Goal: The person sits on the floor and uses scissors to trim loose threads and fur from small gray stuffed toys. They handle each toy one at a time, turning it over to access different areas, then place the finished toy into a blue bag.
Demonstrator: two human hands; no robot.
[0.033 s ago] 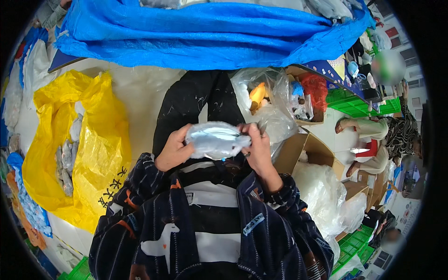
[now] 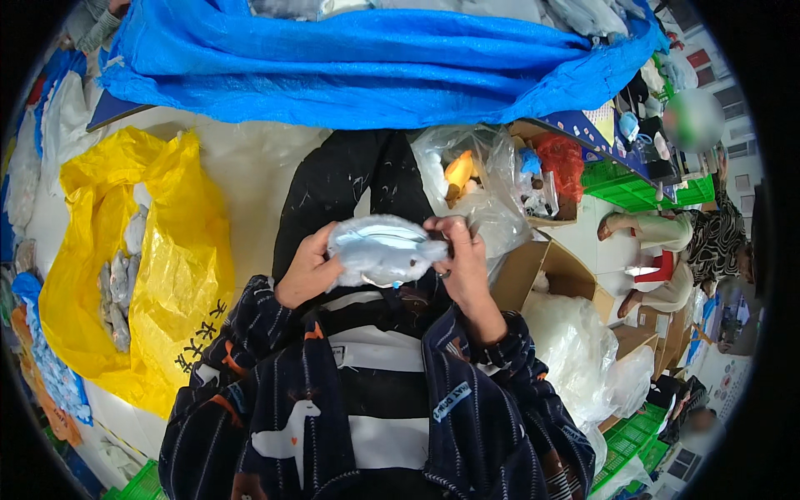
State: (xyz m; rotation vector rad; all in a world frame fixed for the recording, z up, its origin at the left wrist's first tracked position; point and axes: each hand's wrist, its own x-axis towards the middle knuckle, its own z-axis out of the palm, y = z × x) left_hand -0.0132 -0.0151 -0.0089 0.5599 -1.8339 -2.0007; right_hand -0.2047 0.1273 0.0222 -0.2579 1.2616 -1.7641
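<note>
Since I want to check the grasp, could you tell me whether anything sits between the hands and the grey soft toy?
Nothing visible does. The left hand cups one end of the grey soft toy and the right hand pinches the other end, both touching it directly, above the person's lap.

A blue tarpaulin [image 2: 375,67] drapes over the table edge ahead, above a pale floor [image 2: 250,175]. A yellow plastic sack [image 2: 167,258] slumps at the left; a cardboard box [image 2: 533,267] and green crates [image 2: 633,187] crowd the right, under bright, even light.
</note>
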